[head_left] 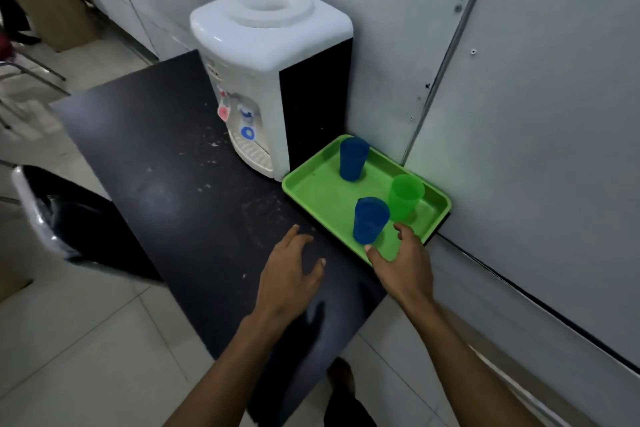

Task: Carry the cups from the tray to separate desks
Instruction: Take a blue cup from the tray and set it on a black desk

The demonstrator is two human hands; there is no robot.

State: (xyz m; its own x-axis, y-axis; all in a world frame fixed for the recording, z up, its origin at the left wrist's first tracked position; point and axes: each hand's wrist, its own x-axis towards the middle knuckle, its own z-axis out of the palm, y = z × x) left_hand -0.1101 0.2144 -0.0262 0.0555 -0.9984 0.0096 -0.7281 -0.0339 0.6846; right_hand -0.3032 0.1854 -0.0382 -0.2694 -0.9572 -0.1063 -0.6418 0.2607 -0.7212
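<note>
Item, black table: my left hand is hovering flat over it, fingers spread and holding nothing. Item, white dispenser: it is standing at the table's far end against the wall, no bottle on it. Item, green tray: it is lying just beside the dispenser in the wall corner and carrying three cups, all upright; whether any holds liquid I cannot tell. Item, far blue cup: it is standing at the tray's back, well apart from my hands. Item, near blue cup: it is standing at the tray's front, and my right hand is reaching at it, thumb and fingers parted to either side of its base, not yet gripping. Item, green cup: it is standing just beside the near blue one, toward the wall. As I judge it, I am starting the first pickup; I should be closing round the cup's middle, lifting it straight, and keeping my knuckles off the green cup so it is not tipping.
</note>
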